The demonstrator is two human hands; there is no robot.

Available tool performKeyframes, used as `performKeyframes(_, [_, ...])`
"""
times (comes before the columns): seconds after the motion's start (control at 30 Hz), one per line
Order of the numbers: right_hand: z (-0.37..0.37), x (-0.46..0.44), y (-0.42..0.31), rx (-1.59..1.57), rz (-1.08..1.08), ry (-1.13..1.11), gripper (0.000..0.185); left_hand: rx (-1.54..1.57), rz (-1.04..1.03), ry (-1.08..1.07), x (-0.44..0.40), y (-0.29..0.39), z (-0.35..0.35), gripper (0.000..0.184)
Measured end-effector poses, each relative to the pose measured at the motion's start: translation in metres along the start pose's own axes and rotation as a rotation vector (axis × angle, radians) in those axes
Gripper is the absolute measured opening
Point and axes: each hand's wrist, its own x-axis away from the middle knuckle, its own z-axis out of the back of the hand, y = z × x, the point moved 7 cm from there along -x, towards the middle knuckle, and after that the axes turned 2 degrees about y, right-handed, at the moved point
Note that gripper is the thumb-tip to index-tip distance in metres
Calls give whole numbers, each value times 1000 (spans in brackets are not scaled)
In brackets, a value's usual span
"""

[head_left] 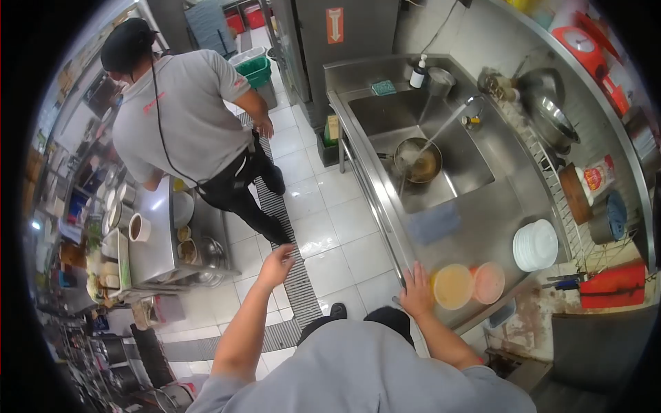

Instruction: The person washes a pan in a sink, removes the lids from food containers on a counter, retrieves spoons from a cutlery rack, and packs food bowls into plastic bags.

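Observation:
My left hand (277,266) hangs in the air over the floor drain grate, its fingers loosely bent, with nothing seen in it. My right hand (416,292) lies on the front edge of the steel sink counter (475,237), fingers stretched out. Just right of that hand stands a round tub with yellow contents (453,287), and beside it a tub with pinkish-orange contents (489,283). A blue cloth (435,223) lies farther up the counter. In the sink basin, water from the tap (475,103) runs into a pan (418,160).
A co-worker (182,113) in a grey shirt stands ahead on the left, near a steel worktable (155,255). White stacked bowls (536,245) sit at the counter's right. A soap bottle (418,71) and green sponge (383,88) rest behind the basin. A wire rack (571,227) lines the wall.

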Motion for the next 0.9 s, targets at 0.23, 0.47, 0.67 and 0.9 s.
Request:
performKeyframes(0.23, [32,-16,-8,-125,-73,-23,54,-57,-152,-228,-128,133,-67,39])
performKeyframes(0.47, [23,-23,4,-280,-113,43,41,-194,-169,-598,-143,107,-137,42])
performKeyframes(0.67, [24,-147,26,-598,-276,231,46,-178,77,-461,-183,33,-88,42])
performKeyframes(0.9, [-82,-320,89,-820,-680,93,53,63,100,-184,-276,46,-55,34])
